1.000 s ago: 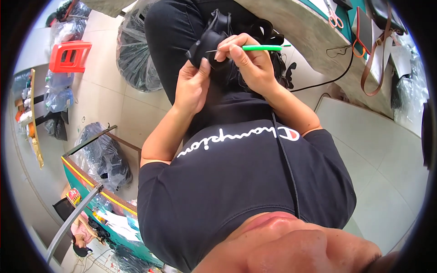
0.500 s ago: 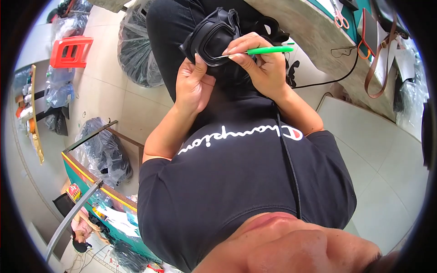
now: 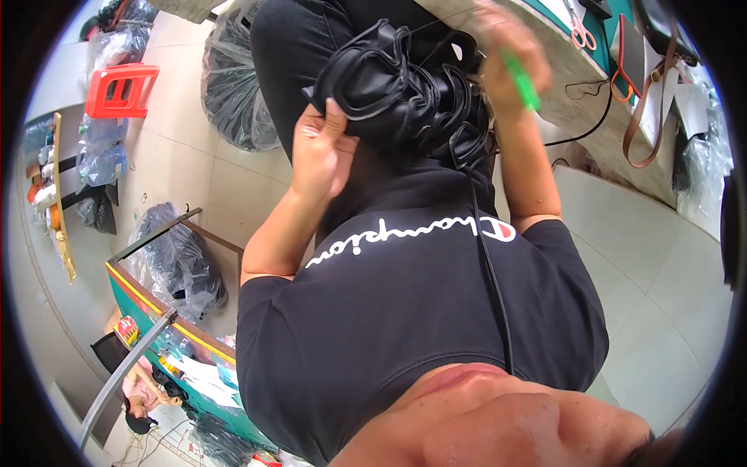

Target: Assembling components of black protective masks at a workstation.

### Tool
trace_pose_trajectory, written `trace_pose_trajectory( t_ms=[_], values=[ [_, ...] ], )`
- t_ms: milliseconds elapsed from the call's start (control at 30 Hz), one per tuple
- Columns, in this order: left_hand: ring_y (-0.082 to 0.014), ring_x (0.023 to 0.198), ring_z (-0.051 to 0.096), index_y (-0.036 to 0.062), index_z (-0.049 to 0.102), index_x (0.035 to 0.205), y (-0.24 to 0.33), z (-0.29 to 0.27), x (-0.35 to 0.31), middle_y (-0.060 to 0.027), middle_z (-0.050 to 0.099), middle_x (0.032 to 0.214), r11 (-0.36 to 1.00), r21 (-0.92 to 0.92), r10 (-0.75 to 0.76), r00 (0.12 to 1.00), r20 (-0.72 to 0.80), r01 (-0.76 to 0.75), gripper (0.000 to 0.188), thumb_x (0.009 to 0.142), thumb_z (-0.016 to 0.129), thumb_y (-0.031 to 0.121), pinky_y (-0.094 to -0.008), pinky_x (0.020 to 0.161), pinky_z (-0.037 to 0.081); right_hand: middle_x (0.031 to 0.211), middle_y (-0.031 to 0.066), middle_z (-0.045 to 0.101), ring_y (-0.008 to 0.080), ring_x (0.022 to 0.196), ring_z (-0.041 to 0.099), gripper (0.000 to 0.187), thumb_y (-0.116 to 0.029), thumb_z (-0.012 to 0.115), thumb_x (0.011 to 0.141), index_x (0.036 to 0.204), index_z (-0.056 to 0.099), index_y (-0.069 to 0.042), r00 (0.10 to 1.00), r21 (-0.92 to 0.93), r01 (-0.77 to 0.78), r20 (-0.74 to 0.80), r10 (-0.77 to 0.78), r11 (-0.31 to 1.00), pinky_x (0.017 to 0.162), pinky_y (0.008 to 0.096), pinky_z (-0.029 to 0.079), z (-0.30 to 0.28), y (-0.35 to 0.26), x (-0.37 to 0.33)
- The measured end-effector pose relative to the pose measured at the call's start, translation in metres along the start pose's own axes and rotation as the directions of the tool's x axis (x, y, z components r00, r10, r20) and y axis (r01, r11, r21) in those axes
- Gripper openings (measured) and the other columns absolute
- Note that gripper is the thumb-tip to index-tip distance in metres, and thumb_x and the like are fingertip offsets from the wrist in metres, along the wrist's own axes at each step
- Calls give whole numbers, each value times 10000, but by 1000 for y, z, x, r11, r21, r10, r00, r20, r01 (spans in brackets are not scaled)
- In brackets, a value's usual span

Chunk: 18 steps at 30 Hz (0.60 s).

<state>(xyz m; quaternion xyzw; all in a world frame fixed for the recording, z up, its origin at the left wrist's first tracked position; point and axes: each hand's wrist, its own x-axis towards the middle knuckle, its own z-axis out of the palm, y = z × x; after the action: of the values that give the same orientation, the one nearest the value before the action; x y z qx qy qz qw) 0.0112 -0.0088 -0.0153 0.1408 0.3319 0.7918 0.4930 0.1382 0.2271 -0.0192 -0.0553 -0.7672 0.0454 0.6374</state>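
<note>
A bundle of black straps and soft black pieces [image 3: 405, 93] rests on my lap. My left hand [image 3: 320, 152] grips its near left edge, thumb on top. Raised above the bundle's right side, my right hand [image 3: 510, 58] is blurred and closed around a thin green tool [image 3: 520, 82]. A black cord [image 3: 486, 257] runs from the bundle down over my black shirt.
A workbench [image 3: 545, 78] at the upper right carries scissors [image 3: 577, 27] and a brown strap [image 3: 654, 101]. A red stool [image 3: 120, 89] and bags of black goods [image 3: 233, 86] stand on the tiled floor at left. A green-edged table [image 3: 156, 311] lies at lower left.
My right hand has lifted up and to the right, away from the bundle, swinging the green tool from level to steeply tilted. The bundle has shifted slightly in my left hand.
</note>
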Motion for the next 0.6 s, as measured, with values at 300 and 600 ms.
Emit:
trace_pose_trajectory(
  t_ms=[300, 600],
  values=[
    [-167, 978, 646, 79, 603, 1092, 25, -60, 0, -52, 669, 1082, 1000, -9, 10, 947, -320, -14, 177, 956, 532, 167, -312, 811, 542, 770, 157, 692, 188, 705, 696, 155, -14, 525, 928, 847, 619, 78, 878, -373, -430, -386, 284, 822, 657, 271, 579, -159, 130, 20],
    [-179, 916, 662, 64, 583, 1159, 21, -58, -13, -68, 663, 1088, 998, 43, 58, 992, -110, -54, 226, 937, 541, 74, -299, 720, 573, 767, 33, 654, 85, 669, 592, 153, -132, 632, 907, 944, 689, 5, 497, -217, -725, 491, 715, 653, 607, 197, 469, -97, 25, 19]
  ],
)
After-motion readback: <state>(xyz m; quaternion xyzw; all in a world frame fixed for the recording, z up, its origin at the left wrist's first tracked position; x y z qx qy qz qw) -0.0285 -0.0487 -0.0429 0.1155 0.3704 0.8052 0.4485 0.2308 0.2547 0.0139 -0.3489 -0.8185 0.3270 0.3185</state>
